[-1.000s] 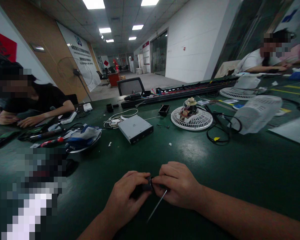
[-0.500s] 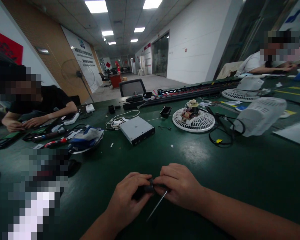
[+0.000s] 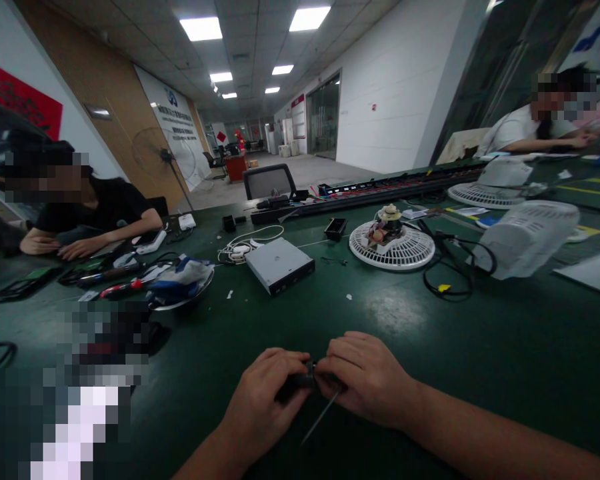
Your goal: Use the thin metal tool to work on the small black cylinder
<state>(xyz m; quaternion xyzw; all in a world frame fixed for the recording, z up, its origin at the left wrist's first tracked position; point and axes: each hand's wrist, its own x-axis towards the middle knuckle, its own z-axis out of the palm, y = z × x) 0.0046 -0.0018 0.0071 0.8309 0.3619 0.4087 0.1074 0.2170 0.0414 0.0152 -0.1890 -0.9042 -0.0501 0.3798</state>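
My left hand (image 3: 267,393) is closed around a small dark part (image 3: 305,380) that looks rounded, just above the green table (image 3: 280,320). Much of that part is hidden by the fingers. From the right, my right hand (image 3: 373,377) meets it, thumb and fingers pinched at the part's end. A thin metal rod (image 3: 320,419) sticks out of my right hand, slanting down and to the left; its other end is hidden in the palm. Beyond the hands lies a silver and black optical disc drive (image 3: 280,260).
A white fan grille (image 3: 393,257) with a motor on it, a black open box (image 3: 335,229) and a white plastic housing (image 3: 527,237) stand farther back. At left are a blue cloth in a dish (image 3: 183,283) and a red-handled tool (image 3: 123,288). Co-workers sit at both sides.
The view has shifted slightly, so everything sits a little farther right and lower. Both hands keep nearly the same pose and hold on the dark part and the rod.
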